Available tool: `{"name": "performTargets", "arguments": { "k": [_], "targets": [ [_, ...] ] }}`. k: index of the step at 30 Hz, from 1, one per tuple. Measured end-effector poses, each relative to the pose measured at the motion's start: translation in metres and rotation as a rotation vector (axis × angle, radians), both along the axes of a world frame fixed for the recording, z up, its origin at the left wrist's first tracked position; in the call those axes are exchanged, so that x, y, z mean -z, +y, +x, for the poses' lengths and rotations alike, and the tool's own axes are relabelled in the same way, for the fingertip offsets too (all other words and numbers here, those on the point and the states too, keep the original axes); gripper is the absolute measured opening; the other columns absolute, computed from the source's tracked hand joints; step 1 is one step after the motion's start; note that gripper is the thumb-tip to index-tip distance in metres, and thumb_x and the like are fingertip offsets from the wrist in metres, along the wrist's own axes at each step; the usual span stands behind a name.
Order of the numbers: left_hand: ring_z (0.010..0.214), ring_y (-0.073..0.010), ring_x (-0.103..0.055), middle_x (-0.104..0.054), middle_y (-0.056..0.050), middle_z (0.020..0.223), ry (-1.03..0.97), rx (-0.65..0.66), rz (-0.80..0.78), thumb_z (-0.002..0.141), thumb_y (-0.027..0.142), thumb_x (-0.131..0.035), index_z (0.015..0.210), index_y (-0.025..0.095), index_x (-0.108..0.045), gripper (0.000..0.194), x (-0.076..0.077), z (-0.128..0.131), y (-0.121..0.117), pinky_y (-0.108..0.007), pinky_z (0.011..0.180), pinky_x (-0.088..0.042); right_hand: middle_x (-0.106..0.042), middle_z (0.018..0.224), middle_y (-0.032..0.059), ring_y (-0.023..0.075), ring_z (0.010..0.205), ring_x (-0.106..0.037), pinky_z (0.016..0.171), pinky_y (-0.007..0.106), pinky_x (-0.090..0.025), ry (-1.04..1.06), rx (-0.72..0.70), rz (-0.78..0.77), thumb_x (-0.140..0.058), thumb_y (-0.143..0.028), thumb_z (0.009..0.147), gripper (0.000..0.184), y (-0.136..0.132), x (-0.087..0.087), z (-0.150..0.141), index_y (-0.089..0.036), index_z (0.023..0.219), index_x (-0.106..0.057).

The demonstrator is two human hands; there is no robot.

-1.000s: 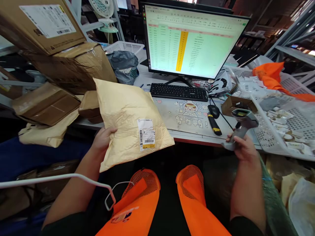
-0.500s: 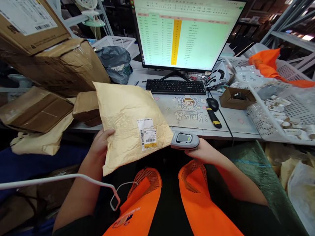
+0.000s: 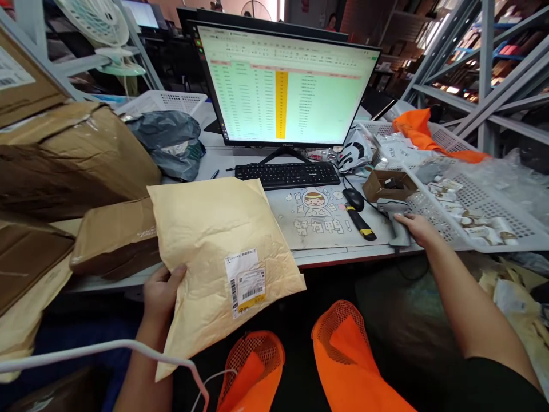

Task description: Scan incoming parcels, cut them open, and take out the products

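L hand (image 3: 159, 292) grips env (image 3: 206, 229) by 1 side, near-left of keyboard (image 3: 291, 174); R hand (image 3: 418, 228) touches scanner (image 3: 400, 233), near-right of keyboard, closed round it or not: can't tell. Prob. best: hold env flat, label (image 3: 246, 283) uncovered; stand scanner upright, clear of mouse (image 3: 353, 199).

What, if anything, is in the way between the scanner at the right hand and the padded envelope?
Nothing visible blocks the gap between the scanner at the right hand and the padded envelope in the left hand. The black-and-yellow tool lies between them in the picture, but flat on the desk.
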State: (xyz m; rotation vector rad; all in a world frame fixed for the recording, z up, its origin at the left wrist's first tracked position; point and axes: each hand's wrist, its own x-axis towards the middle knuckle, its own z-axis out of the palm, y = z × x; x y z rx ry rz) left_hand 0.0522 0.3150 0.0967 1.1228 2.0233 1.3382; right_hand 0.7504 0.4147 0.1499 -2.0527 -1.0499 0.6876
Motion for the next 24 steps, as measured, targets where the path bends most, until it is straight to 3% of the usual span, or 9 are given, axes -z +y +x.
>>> {"name": "performTargets", "arguments": {
  "k": [3,5,8,11,14,18,24],
  "targets": [
    [0.065,-0.0267,-0.061,-0.067,-0.006,0.065,0.208,0.014,0.027,0.071,0.061,-0.062,0.068,0.020,-0.067,0.042,0.017,-0.001,0.005,-0.034,0.059,-0.045,-0.075,0.103,0.0224,0.0391,0.112,-0.068,0.100,0.052,-0.052,-0.582,0.086,0.018,-0.076,-0.041,0.083,0.028,0.008,0.009,-0.007,-0.013,0.090,-0.076],
    [0.061,-0.0246,-0.058,-0.063,-0.006,0.061,0.350,0.051,0.065,0.079,0.059,-0.058,0.065,0.020,-0.063,0.042,0.024,-0.001,0.006,-0.033,0.059,-0.041,-0.074,0.110,0.0221,0.0371,0.113,-0.066,0.102,0.051,-0.050,-0.785,0.025,0.138,-0.065,-0.038,0.091,0.028,0.025,0.013,-0.040,-0.013,0.099,-0.077],
    [0.060,-0.0226,-0.057,-0.061,-0.007,0.061,0.430,0.079,0.103,0.085,0.056,-0.055,0.065,0.019,-0.062,0.043,0.029,-0.001,0.007,-0.031,0.059,-0.040,-0.075,0.110,0.0178,0.0305,0.106,-0.067,0.100,0.042,-0.051,-0.771,-0.370,0.230,-0.056,-0.033,0.095,0.030,0.074,0.018,-0.119,-0.013,0.106,-0.076],
    [0.062,-0.0225,-0.059,-0.063,-0.007,0.062,0.429,0.084,0.112,0.088,0.056,-0.055,0.067,0.018,-0.063,0.043,0.027,-0.001,0.006,-0.030,0.059,-0.041,-0.068,0.135,0.0206,0.0332,0.128,-0.057,0.111,0.044,-0.044,-0.807,-0.579,0.257,-0.054,-0.029,0.096,0.041,0.130,0.022,-0.191,-0.010,0.128,-0.071],
    [0.062,-0.0232,-0.061,-0.064,-0.007,0.064,0.403,0.093,0.094,0.087,0.056,-0.054,0.069,0.018,-0.065,0.044,0.024,-0.002,0.006,-0.030,0.059,-0.044,-0.059,0.150,0.0218,0.0375,0.140,-0.045,0.115,0.052,-0.036,-0.877,-0.624,0.181,-0.048,-0.028,0.100,0.051,0.165,0.025,-0.227,-0.010,0.146,-0.060],
    [0.069,-0.0259,-0.066,-0.071,-0.009,0.072,0.352,0.127,0.050,0.084,0.059,-0.053,0.076,0.017,-0.071,0.046,0.020,-0.005,0.008,-0.032,0.061,-0.050,-0.065,0.138,0.0255,0.0391,0.133,-0.047,0.111,0.054,-0.035,-0.926,-0.552,0.137,-0.041,-0.033,0.106,0.056,0.182,0.027,-0.244,-0.008,0.153,-0.053],
    [0.081,-0.0338,-0.071,-0.076,-0.016,0.087,0.177,0.224,-0.063,0.069,0.070,-0.060,0.078,0.016,-0.072,0.056,0.018,-0.010,0.009,-0.038,0.069,-0.057,-0.057,0.144,0.0266,0.0403,0.136,-0.045,0.111,0.052,-0.035,-0.926,-0.504,0.059,-0.042,-0.044,0.106,0.055,0.183,0.010,-0.263,-0.007,0.134,-0.069]
  ]
}}
